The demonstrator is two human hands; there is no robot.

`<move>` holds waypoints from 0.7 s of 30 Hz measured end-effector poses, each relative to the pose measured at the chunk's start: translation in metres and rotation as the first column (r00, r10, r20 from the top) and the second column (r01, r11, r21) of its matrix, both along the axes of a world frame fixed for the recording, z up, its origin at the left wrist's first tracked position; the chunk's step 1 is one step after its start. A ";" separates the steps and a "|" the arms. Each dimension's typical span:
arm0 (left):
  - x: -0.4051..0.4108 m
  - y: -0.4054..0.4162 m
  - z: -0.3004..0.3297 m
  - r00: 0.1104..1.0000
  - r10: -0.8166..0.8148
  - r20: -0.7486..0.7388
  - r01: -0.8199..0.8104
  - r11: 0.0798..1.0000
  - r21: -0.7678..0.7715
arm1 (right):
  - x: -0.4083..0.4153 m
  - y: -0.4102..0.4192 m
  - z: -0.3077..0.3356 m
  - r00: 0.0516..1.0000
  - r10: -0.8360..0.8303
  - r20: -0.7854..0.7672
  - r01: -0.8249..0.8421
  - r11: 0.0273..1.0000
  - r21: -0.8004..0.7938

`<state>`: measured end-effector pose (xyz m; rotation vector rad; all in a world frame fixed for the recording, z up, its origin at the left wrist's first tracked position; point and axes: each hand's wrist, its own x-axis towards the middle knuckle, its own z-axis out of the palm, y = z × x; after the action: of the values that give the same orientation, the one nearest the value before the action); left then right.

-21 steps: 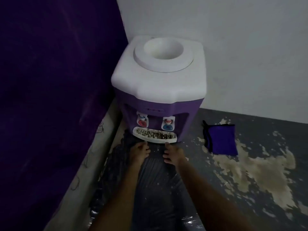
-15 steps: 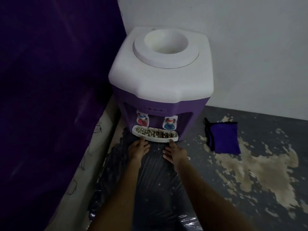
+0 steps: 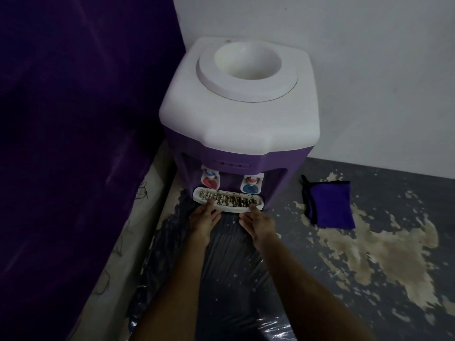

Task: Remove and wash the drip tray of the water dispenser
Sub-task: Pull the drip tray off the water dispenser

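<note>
Now both hands, left and right, grip the drip tray.

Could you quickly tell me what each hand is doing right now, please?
Left hand: grips the left end of the drip tray, thumb on the grille.
Right hand: grips the tray's right end, thumb on top.

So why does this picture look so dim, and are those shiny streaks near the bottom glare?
Head view: the room is dim, the purple curtain nearly black; yes, the streaks are glare on the black plastic sheet; the wide lens bows the white-topped purple water dispenser.
</note>
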<state>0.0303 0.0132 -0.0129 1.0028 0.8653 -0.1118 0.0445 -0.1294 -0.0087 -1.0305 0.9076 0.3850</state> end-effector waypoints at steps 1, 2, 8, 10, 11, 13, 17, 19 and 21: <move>-0.002 0.001 0.000 1.000 -0.008 0.005 0.008 1.000 0.001 | -0.002 -0.001 0.001 1.000 0.000 0.005 0.000 1.000 0.006; -0.003 0.001 0.000 1.000 -0.012 0.009 0.012 1.000 0.002 | -0.003 -0.001 0.002 1.000 0.001 0.009 -0.002 1.000 0.009; -0.020 0.004 0.009 0.999 -0.003 0.037 0.003 1.000 -0.019 | -0.018 -0.006 0.009 0.998 0.055 0.040 -0.055 0.998 0.001; -0.030 0.005 0.017 0.999 0.011 0.044 -0.009 0.999 -0.035 | -0.025 -0.006 0.016 0.995 0.065 0.069 -0.066 0.998 0.013; -0.035 0.006 0.021 0.998 0.023 0.051 -0.020 0.999 -0.043 | -0.029 -0.007 0.020 0.994 0.074 0.086 -0.076 0.997 0.023; -0.044 0.006 0.032 0.997 0.039 0.070 -0.036 0.998 -0.042 | -0.036 -0.008 0.028 0.986 0.104 0.131 -0.110 0.993 0.042; -0.066 0.001 0.052 0.991 0.069 0.118 -0.066 0.997 -0.032 | -0.049 -0.013 0.047 0.966 0.175 0.191 -0.187 0.981 0.046; -0.080 -0.005 0.062 0.984 0.103 0.145 -0.100 0.995 -0.028 | -0.054 -0.019 0.057 0.948 0.230 0.219 -0.246 0.968 0.047; -0.096 -0.012 0.072 0.973 0.158 0.169 -0.156 0.988 -0.023 | -0.059 -0.026 0.068 0.921 0.300 0.251 -0.320 0.946 0.046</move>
<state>-0.0660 0.0008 0.0589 0.9168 0.7827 0.1028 -0.0148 -0.1554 0.0588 -1.1171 0.5040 0.5466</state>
